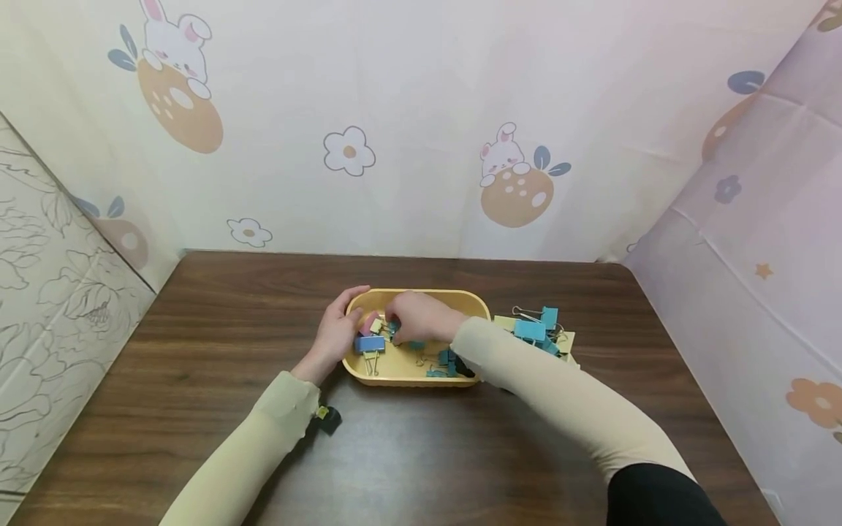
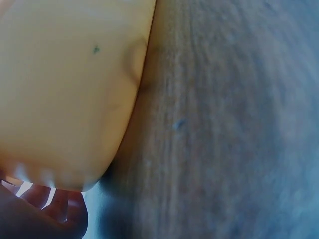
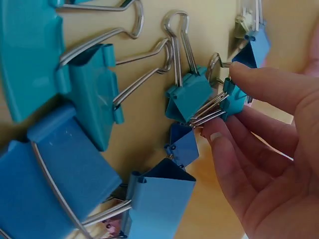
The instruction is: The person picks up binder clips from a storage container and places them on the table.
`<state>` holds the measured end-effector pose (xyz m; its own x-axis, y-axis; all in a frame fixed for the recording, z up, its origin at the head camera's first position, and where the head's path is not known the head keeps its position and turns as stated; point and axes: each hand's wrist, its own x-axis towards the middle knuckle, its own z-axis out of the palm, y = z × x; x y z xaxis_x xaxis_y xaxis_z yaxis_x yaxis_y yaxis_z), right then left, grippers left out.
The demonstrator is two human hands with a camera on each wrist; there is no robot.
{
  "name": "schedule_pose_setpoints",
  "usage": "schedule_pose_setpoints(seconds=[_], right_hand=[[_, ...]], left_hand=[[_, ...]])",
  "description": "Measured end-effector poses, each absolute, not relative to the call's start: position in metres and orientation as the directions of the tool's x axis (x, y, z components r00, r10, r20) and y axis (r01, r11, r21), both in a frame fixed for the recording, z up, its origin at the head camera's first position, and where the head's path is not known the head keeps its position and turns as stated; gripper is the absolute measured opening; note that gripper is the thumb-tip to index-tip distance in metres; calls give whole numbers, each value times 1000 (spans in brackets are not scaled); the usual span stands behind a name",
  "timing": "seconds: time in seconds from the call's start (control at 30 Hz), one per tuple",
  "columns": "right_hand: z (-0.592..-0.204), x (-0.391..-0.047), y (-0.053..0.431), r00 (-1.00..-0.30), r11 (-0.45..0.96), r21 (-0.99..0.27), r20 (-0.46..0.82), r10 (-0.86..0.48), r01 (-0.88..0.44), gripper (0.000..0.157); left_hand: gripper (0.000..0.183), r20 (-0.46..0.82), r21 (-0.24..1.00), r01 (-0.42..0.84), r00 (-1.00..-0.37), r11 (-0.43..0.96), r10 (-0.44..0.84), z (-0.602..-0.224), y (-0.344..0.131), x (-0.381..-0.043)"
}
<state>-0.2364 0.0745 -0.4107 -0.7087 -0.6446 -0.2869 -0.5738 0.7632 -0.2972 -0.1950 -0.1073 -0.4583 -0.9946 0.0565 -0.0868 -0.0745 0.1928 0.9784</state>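
My left hand (image 1: 332,337) grips the left end of a yellow tray (image 1: 414,383), its thumb over the rim. In the left wrist view its fingers (image 2: 57,206) wrap the end of the tray's side (image 2: 60,99). My right hand (image 1: 424,318) reaches into the tray's left half. The right wrist view shows it pinching a small teal binder clip (image 3: 233,99) between thumb and fingers. Close by are another teal binder clip (image 3: 188,97) and a small blue one (image 3: 182,144). A blue binder clip (image 1: 370,343) lies near the tray's left end, beside pink and yellow ones.
More teal and blue clips (image 1: 442,363) lie in the tray's right half, partly hidden by my right forearm. Right of the tray, larger teal binder clips (image 1: 530,331) and yellow pieces are heaped on the brown wooden table (image 1: 263,307). A patterned curtain (image 1: 408,197) hangs behind.
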Motion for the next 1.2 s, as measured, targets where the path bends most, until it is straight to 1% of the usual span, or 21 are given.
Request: schedule_pose_setpoints(seconds=[0.13,0.3,0.5,0.67,0.77,0.93,1.1,1.2], right_hand=[[-408,-238,82,-697,730,-391,-253,-671,-561,27],[-394,-238,96,-707,676,-554,-205,-676,-486,39],[-380,-238,123,-719,578,-702,-135,-682,-416,41],[-369,-233,156,-766,529,-782,-106,-635,-330,42],[-364,-229,181,-813,538,-784,-76,-577,-309,42],[-360,-222,228,-879,614,-731,-40,-475,-298,41],[-369,-215,268,-910,711,-642,-51,-412,-286,41],[-379,-211,283,-912,766,-569,-66,-405,-299,40]], left_hand=[[39,-93,980,-81,-994,184,57,-458,-107,-195],[39,-83,980,-72,-995,186,55,-457,-106,-194],[40,-86,980,-75,-995,184,51,-458,-106,-194],[40,-87,981,-77,-995,177,48,-457,-105,-193],[40,-88,981,-79,-995,179,44,-457,-104,-192],[41,-70,980,-61,-997,188,43,-457,-103,-192],[41,-59,982,-50,-997,185,43,-457,-103,-192],[41,-61,981,-52,-997,185,45,-457,-104,-192]])
